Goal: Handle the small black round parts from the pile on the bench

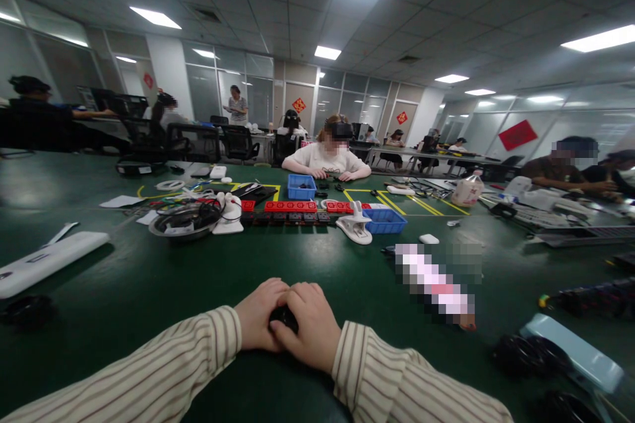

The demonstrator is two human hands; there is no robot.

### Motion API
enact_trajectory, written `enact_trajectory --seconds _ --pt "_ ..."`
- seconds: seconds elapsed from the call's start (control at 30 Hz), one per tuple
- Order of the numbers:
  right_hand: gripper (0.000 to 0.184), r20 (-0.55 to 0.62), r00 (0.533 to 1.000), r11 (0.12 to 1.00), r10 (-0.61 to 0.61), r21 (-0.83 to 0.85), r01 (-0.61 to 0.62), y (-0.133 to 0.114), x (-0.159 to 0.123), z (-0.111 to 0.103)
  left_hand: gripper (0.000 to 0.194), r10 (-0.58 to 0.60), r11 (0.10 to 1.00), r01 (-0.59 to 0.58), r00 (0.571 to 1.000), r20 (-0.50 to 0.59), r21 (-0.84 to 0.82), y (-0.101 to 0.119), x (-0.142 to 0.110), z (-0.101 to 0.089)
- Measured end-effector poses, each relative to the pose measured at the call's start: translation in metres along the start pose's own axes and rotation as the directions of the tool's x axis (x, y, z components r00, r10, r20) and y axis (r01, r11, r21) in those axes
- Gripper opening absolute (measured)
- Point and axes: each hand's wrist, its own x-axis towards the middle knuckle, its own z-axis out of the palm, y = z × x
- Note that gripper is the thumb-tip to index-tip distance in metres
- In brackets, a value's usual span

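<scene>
My left hand (258, 314) and my right hand (313, 329) are together above the near middle of the green table (208, 277). Between them is a small rounded black object (284, 318), mostly covered by fingers, so its kind does not show. Curled fingers of my left hand rest against its left side. My right hand is wrapped over the top, its thumb lying along the near side. Both hands are closed around this object.
Beyond my hands stand a row of red blocks (290, 206), a blue bin (301, 186), another blue bin (384, 221) and a white clip stand (355, 225). A metal bowl (181, 225) holds cables. A long white device (52, 263) lies left, a light-blue box (573, 351) right. A person (325, 157) sits opposite.
</scene>
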Motion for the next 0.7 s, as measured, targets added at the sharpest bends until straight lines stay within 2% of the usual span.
enact_trajectory --seconds 0.07,0.2,0.3,0.4,0.53,0.6,0.7 --pt "0.016 -0.019 0.997 0.995 -0.077 0.063 0.078 0.000 0.000 -0.002 0.042 0.021 0.999 -0.021 1.000 -0.003 -0.036 -0.003 0.001 0.000" --pt "0.027 -0.058 0.963 0.948 -0.262 0.170 0.268 -0.001 0.001 -0.006 0.038 0.068 0.994 -0.062 0.996 0.063 -0.095 -0.010 0.002 0.002" --pt "0.028 -0.089 0.954 0.935 -0.287 0.191 0.300 -0.003 0.001 -0.007 0.049 0.092 0.994 -0.087 0.994 0.065 -0.072 -0.012 0.000 0.003" --pt "0.023 -0.112 0.976 0.969 -0.186 0.142 0.201 -0.003 0.000 -0.005 0.061 0.041 0.998 -0.040 0.999 0.029 -0.039 -0.009 -0.001 0.003" --pt "0.036 -0.074 0.996 0.999 0.047 0.020 -0.045 -0.003 0.001 -0.001 0.064 -0.028 0.999 0.027 1.000 0.009 0.026 -0.001 -0.002 0.000" --pt "0.035 -0.025 0.994 0.994 0.103 -0.027 -0.103 -0.003 0.001 0.001 0.058 -0.045 0.997 0.045 0.999 0.002 0.068 0.002 -0.001 -0.002" --pt "0.024 0.023 0.994 0.994 0.104 -0.047 -0.103 -0.003 0.001 0.001 0.044 -0.065 0.993 0.065 0.998 -0.004 0.095 0.002 -0.001 -0.001"
